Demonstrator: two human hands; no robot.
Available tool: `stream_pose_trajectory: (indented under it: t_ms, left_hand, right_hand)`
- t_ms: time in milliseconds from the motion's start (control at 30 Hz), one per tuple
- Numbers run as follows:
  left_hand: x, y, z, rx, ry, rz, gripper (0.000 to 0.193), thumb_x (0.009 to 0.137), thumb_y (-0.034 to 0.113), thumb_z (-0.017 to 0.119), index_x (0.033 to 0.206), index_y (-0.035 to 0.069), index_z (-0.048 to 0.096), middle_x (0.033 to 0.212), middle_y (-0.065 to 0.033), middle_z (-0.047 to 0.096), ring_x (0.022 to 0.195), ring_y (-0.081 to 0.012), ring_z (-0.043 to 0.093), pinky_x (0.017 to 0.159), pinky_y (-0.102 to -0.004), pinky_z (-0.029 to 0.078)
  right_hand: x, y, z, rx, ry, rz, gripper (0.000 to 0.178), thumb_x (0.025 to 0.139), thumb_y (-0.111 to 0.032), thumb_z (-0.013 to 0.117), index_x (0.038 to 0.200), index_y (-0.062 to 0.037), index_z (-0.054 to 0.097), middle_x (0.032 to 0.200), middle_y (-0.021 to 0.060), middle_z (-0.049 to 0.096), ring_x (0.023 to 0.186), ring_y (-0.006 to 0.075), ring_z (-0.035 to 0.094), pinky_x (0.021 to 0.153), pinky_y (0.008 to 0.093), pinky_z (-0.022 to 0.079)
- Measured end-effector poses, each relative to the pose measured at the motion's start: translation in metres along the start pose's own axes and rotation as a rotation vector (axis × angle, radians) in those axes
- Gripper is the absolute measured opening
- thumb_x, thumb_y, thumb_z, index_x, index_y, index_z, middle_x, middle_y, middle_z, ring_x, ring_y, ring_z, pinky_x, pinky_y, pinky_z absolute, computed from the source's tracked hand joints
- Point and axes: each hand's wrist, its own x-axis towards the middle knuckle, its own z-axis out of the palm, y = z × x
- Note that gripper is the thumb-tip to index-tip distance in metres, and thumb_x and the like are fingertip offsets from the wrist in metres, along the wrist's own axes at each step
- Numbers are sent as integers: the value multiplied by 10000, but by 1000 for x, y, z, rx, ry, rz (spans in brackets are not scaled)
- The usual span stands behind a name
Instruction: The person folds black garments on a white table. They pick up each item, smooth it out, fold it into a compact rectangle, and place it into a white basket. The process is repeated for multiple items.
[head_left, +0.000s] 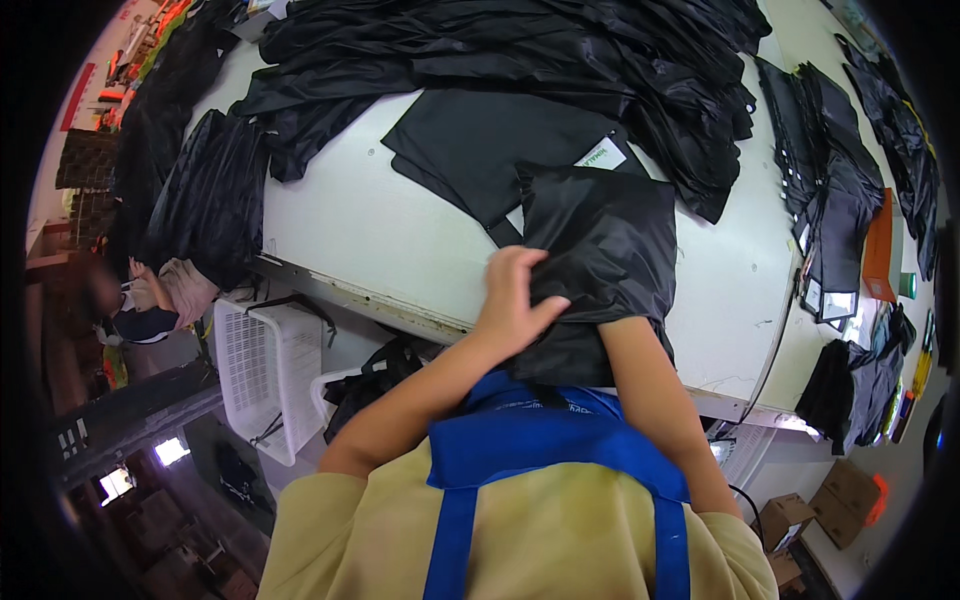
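On the pale table in front of me lies a black fabric piece (605, 235), smooth and slightly shiny, with its near part hanging over the table's edge by my apron. My left hand (515, 300) rests at its left edge, thumb and fingers spread apart. My right forearm (650, 375) goes in under the fabric, which hides the right hand and its fingers. Just beyond lies a flat, folded black cloth piece (490, 140) with a white and green tag (603, 154) on it, partly covered by the nearer piece.
A long heap of black fabric (480, 50) spans the table's far side. More dark garments (825, 170) lie at the right, near an orange box (880, 250). White plastic baskets (255, 370) stand below the table's left edge. Another person (160, 300) is at the far left.
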Motion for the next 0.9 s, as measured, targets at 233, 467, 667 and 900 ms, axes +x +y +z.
stream_pose_trajectory:
  t_ms: [233,467,667,900]
  left_hand:
    - [-15,-28,3,-1225,-387,-848,940,788,222,747,1459,-26,137,1370,-188,415,1263,-256,420,1056,-351,337]
    - [-1,-10,2,-1209,-508,-897,1051,692,94,775,1481,41,82,1434,-145,333,1320,-243,338,1095,-344,281]
    - [-9,-34,9,-810,-418,-628,1041,613,-42,744,1466,19,151,1422,-141,354,1312,-250,349,1094,-342,263]
    - [-19,-35,11,-783,-374,-474,982,648,6,744,1456,11,186,1419,-153,377,1320,-257,347,1095,-338,253]
  right_hand:
    - [23,13,3,-32,-29,12,561,880,-390,595,1306,-48,469,1301,230,488,1242,310,446,1073,408,300]
    - [36,9,11,-57,-32,23,550,874,-385,607,1287,-43,488,1273,242,514,1220,315,474,1063,414,316]
    - [-46,-11,-15,52,-174,-188,540,869,-381,618,1272,-39,504,1250,251,536,1201,319,498,1054,418,329]
    - [-81,75,-84,534,-49,607,621,827,-393,689,1269,-3,495,1003,164,662,932,265,626,848,361,490]
